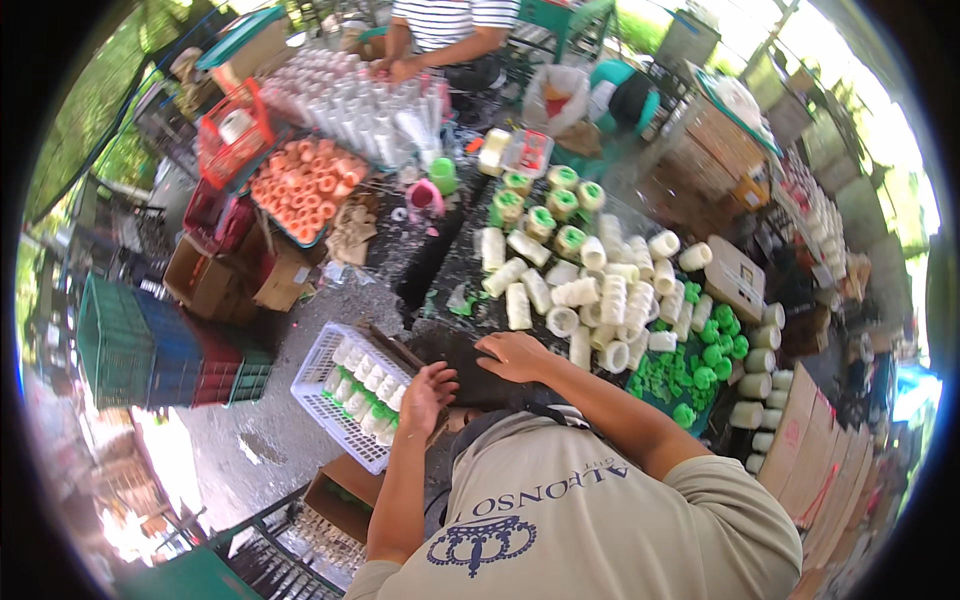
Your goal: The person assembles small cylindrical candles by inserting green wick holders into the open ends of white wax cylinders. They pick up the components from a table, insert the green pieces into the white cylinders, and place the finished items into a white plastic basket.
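The left hand (428, 392) rests with loosely curled, empty fingers on the white plastic lattice basket (318, 368) of cream spools. The right hand (515, 355) lies flat, fingers spread, on the dark surface (450, 260); cream thread spools (600, 295) crowd just beyond, green plastic caps (700, 365) to their right.

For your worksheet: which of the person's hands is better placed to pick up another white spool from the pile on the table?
Probably the right hand: it rests on the table beside the white spools, while the left hand is at the white basket.
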`<action>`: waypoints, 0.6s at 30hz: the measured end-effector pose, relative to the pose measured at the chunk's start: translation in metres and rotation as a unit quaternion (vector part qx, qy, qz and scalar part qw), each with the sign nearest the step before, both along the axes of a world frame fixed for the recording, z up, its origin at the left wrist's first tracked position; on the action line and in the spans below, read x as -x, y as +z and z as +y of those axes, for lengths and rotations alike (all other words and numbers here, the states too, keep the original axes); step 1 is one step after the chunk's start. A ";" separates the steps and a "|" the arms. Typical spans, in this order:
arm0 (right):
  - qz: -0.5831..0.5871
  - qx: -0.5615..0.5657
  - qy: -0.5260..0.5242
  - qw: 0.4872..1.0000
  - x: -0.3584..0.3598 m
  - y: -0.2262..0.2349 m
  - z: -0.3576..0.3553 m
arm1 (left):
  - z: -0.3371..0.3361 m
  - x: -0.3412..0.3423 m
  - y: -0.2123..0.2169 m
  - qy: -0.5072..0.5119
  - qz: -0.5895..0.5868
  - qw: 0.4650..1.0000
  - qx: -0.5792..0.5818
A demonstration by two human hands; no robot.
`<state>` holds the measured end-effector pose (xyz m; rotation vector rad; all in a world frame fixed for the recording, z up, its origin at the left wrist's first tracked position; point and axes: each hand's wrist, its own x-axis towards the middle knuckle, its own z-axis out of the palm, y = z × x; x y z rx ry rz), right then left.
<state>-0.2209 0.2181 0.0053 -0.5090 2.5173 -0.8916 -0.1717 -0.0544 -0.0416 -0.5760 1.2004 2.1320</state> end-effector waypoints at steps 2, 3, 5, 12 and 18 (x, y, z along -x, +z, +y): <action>-0.007 0.000 -0.016 1.000 -0.030 0.004 0.050 | 0.007 -0.007 -0.022 0.104 -0.043 0.991 0.075; -0.010 0.001 -0.023 1.000 -0.046 0.004 0.076 | 0.012 -0.011 -0.030 0.137 -0.058 0.984 0.101; -0.073 0.020 -0.094 0.993 -0.079 -0.004 0.129 | 0.032 -0.010 -0.027 0.122 -0.066 0.987 0.084; -0.097 0.110 -0.321 0.936 -0.155 -0.022 0.251 | 0.160 0.043 -0.005 -0.085 0.032 0.979 0.182; -0.064 0.166 -0.520 0.835 -0.190 -0.042 0.283 | 0.265 0.103 0.004 -0.267 0.228 0.898 0.266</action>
